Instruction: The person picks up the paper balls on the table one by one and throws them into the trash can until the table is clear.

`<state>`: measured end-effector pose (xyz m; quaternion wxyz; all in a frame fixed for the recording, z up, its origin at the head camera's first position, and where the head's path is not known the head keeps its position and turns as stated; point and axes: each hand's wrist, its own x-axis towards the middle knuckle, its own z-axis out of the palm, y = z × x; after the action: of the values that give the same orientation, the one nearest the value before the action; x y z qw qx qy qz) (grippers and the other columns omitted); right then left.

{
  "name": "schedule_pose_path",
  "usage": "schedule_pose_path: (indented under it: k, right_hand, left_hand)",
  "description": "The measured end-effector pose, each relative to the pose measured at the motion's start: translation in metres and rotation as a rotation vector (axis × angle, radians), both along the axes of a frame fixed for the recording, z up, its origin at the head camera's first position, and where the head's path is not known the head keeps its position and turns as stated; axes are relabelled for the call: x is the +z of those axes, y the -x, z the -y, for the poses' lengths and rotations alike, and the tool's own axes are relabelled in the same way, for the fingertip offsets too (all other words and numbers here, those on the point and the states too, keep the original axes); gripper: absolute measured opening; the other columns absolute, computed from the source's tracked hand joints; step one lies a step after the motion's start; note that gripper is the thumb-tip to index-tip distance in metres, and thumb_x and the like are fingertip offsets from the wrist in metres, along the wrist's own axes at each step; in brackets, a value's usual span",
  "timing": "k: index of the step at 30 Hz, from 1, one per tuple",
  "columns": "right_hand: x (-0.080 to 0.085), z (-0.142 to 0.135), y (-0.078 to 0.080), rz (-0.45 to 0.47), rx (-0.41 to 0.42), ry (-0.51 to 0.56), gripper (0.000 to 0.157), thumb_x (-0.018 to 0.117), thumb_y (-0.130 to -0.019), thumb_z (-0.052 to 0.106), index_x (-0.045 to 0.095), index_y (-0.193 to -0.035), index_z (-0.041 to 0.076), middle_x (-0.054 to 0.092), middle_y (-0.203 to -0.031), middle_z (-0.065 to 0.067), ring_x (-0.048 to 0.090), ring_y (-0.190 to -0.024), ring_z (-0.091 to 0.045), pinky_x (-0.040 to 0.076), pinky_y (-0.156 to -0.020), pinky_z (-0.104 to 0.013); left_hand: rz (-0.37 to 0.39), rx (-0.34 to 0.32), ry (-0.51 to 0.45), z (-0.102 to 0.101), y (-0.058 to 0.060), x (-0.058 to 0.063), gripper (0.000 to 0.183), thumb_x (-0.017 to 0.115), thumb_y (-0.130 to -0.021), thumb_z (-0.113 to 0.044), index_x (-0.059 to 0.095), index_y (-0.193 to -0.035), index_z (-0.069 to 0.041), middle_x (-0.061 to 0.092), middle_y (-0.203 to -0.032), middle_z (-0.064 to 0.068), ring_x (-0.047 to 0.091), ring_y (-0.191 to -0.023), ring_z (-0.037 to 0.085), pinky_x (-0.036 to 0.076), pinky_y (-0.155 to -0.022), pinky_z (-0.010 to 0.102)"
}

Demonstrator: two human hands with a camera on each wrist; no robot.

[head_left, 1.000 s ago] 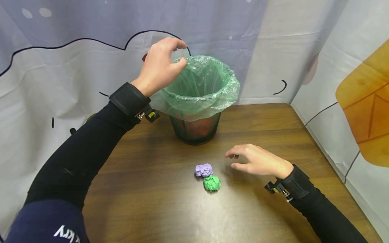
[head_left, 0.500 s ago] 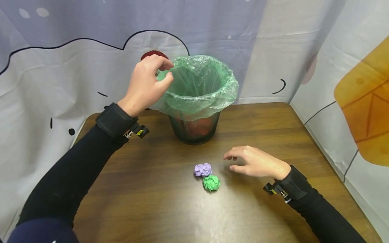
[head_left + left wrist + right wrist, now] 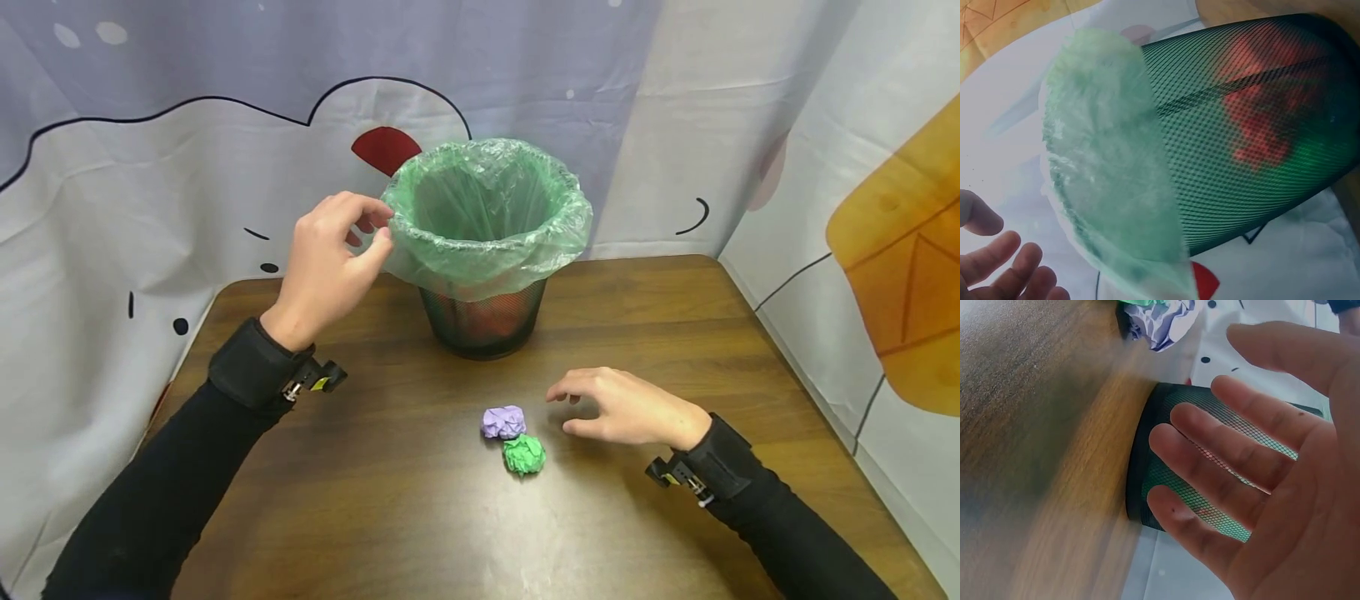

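My left hand [image 3: 326, 262] hovers at the left side of a black mesh bin [image 3: 483, 325] lined with a green plastic bag [image 3: 487, 258]. Its fingers are loosely bent and hold nothing. Red crumpled shapes [image 3: 1260, 106] and a green patch show through the mesh in the left wrist view. On the table lie a purple crumpled paper ball [image 3: 503, 422] and a green crumpled paper ball [image 3: 523, 455], side by side. To their right my right hand [image 3: 626, 407] hangs low over the wood, fingers relaxed, palm bare in the right wrist view.
The brown wooden table [image 3: 360, 517] carries the bin near its back edge. A printed curtain [image 3: 187, 183] hangs close behind it, and another patterned cloth [image 3: 825, 217] runs along the right edge.
My left hand has come down and left, from above the bin's left rim to beside the bin. The right hand has shifted slightly toward the left. Both paper balls lie where they were.
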<state>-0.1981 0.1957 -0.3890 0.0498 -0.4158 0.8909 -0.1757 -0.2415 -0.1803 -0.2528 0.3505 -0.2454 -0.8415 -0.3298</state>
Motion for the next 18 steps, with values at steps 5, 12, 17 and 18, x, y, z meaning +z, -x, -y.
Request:
schedule_pose_path:
  k: [5, 12, 17, 18]
  right_hand:
    - [-0.001, 0.003, -0.002, 0.011, 0.021, -0.007, 0.042, 0.076, -0.087, 0.03, 0.066, -0.126, 0.022, 0.067, -0.121, 0.007, 0.065, -0.101, -0.013, 0.053, -0.088, -0.035]
    - [-0.001, 0.008, -0.006, 0.012, 0.028, -0.034, 0.045, 0.077, -0.085, 0.033, 0.066, -0.127, 0.022, 0.066, -0.123, 0.006, 0.063, -0.108, -0.013, 0.052, -0.091, -0.037]
    - [-0.005, 0.012, -0.008, -0.001, 0.046, -0.035, 0.046, 0.079, -0.083, 0.034, 0.065, -0.126, 0.025, 0.063, -0.123, 0.009, 0.062, -0.111, -0.011, 0.053, -0.092, -0.037]
    - [-0.005, 0.013, -0.008, -0.006, 0.05, -0.034, 0.047, 0.08, -0.082, 0.034, 0.065, -0.126, 0.026, 0.062, -0.124, 0.01, 0.062, -0.111, -0.01, 0.053, -0.092, -0.037]
  left_hand:
    - [0.012, 0.008, -0.015, 0.004, -0.009, -0.018, 0.019, 0.057, -0.091, -0.005, 0.072, -0.101, -0.003, 0.067, -0.091, 0.007, 0.059, -0.085, 0.019, 0.047, -0.075, 0.03]
    - [0.049, 0.007, -0.025, 0.005, -0.013, -0.045, 0.017, 0.058, -0.09, -0.006, 0.072, -0.099, -0.005, 0.066, -0.087, 0.004, 0.058, -0.08, 0.019, 0.045, -0.074, 0.03]
    - [0.081, 0.011, -0.026, 0.003, -0.016, -0.06, 0.015, 0.06, -0.091, -0.009, 0.072, -0.1, -0.006, 0.068, -0.089, 0.004, 0.059, -0.079, 0.019, 0.046, -0.073, 0.033]
    - [0.086, 0.011, -0.026, 0.003, -0.016, -0.062, 0.015, 0.061, -0.091, -0.01, 0.072, -0.1, -0.007, 0.068, -0.089, 0.004, 0.059, -0.079, 0.018, 0.046, -0.073, 0.032]
